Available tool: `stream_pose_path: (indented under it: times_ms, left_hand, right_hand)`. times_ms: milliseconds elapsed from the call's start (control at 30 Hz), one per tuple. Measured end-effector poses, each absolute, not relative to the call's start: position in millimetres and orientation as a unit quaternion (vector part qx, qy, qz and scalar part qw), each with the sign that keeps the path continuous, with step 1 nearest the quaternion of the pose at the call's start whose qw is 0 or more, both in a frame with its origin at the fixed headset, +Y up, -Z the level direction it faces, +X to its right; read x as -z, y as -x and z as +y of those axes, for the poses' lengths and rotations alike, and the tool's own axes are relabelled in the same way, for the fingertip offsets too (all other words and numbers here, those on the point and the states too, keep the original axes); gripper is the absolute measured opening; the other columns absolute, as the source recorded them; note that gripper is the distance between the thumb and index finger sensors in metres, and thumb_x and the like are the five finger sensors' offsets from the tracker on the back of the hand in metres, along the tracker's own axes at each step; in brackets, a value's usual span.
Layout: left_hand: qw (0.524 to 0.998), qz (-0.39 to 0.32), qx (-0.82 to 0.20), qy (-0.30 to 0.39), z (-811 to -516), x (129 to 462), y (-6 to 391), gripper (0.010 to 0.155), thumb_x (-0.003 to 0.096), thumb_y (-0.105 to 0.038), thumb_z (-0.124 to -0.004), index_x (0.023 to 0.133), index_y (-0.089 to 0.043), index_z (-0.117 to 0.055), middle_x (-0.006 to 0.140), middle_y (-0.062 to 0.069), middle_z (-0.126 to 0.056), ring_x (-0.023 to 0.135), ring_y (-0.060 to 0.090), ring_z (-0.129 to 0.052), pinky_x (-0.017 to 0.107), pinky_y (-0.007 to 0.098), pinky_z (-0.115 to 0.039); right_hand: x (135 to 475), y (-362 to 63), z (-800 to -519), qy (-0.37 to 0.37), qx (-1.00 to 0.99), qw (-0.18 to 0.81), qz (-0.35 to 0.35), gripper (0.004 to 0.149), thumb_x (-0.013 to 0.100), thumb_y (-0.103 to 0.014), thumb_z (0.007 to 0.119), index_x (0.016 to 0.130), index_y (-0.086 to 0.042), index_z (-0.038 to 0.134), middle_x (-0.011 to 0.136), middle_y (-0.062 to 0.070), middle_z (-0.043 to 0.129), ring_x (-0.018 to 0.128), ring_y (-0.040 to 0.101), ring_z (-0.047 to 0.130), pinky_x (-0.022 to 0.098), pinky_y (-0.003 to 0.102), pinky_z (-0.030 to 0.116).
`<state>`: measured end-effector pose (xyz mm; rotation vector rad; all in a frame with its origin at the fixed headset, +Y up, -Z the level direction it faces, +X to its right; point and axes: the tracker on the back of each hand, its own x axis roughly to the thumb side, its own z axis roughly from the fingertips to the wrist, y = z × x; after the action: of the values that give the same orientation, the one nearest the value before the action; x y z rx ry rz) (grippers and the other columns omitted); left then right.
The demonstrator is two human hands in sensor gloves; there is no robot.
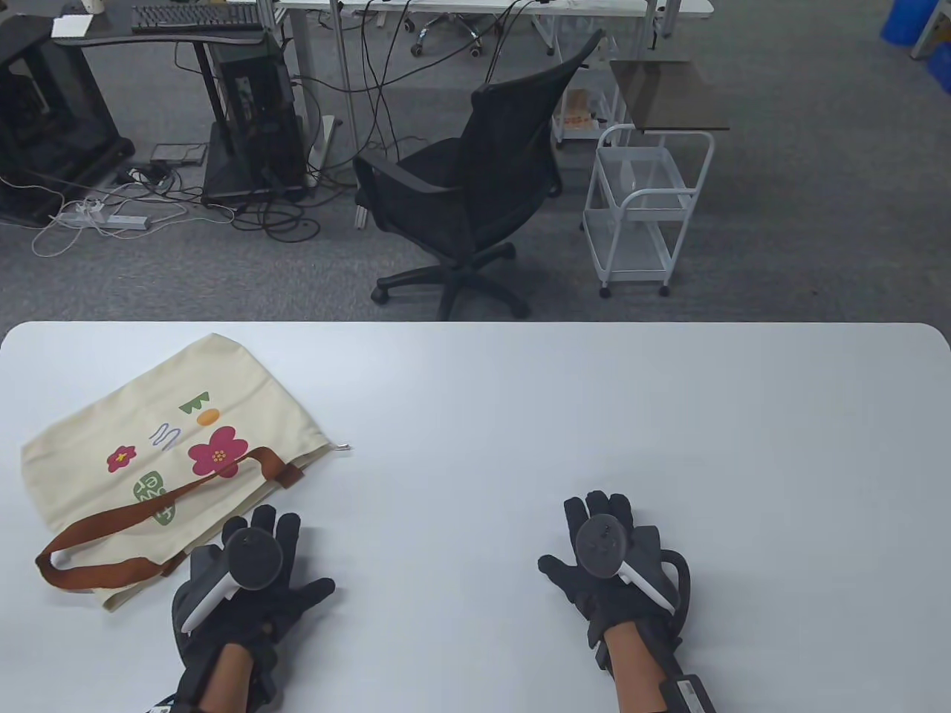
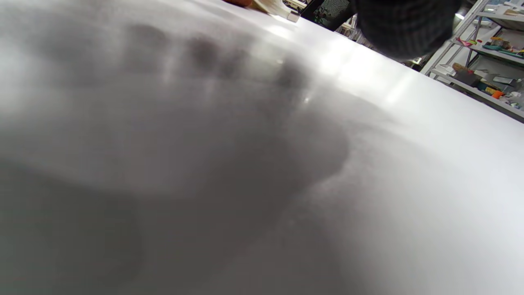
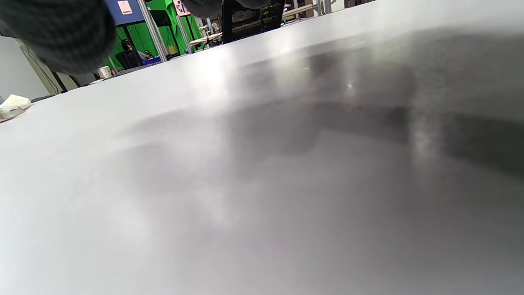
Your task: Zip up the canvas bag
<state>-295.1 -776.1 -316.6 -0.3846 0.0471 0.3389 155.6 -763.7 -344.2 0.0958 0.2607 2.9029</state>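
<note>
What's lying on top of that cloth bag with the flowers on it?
A brown strap lies looped across the canvas bag, over its printed flowers. Neither the left hand nor the right hand is on the bag. The bag lies flat, so what is inside or beneath it cannot be seen.

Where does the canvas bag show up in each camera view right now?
Table view: canvas bag lies at left, beside the left hand.
Left wrist view: only a cream corner at the top edge.
Right wrist view: cream corner at far left.
Shared landmark: the white table.
</note>
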Motion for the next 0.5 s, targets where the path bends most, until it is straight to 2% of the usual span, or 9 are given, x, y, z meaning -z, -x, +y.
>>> stream_pose_path:
  times_ms: [133,267,400,500]
  left_hand:
    - [0.972,0.033,-0.164,0.165,-770,314,299,0.104,0.0430,-0.070,-0.072,0.110,-0.033,-0.001,0.115,0.002,0.015,0.102,0.039,0.018,0.071,0.066,0.000]
    - [0.983,0.057,-0.103,0.143,-750,317,310,0.105,0.0420,-0.069,-0.073,0.111,-0.033,-0.002,0.116,0.003,0.015,0.103,0.039,0.017,0.073,0.066,-0.002]
    - [0.985,0.108,-0.056,0.121,-730,337,347,0.108,0.0393,-0.069,-0.076,0.110,-0.033,-0.003,0.116,0.001,0.014,0.106,0.037,0.016,0.076,0.066,-0.004]
    - [0.985,0.119,-0.033,0.118,-730,348,381,0.109,0.0376,-0.068,-0.078,0.111,-0.031,-0.006,0.119,0.002,0.008,0.109,0.039,0.009,0.078,0.066,-0.010]
  right_hand:
    - [344,-154,-763,-0.037,-0.989,0.112,0.088,0.087,0.050,-0.067,0.070,0.116,-0.026,0.032,0.125,0.011,0.021,0.110,0.038,0.013,0.072,0.071,0.033]
    - [343,-151,-758,-0.039,-0.989,0.122,0.078,0.086,0.051,-0.067,0.070,0.116,-0.025,0.033,0.125,0.012,0.022,0.110,0.038,0.015,0.071,0.071,0.034]
    - [338,-150,-753,-0.050,-0.989,0.119,0.067,0.086,0.051,-0.067,0.070,0.116,-0.025,0.033,0.125,0.012,0.023,0.110,0.038,0.016,0.071,0.070,0.035]
    - [335,-151,-750,-0.046,-0.987,0.141,0.059,0.085,0.051,-0.065,0.070,0.116,-0.023,0.034,0.124,0.013,0.024,0.110,0.039,0.017,0.071,0.070,0.036]
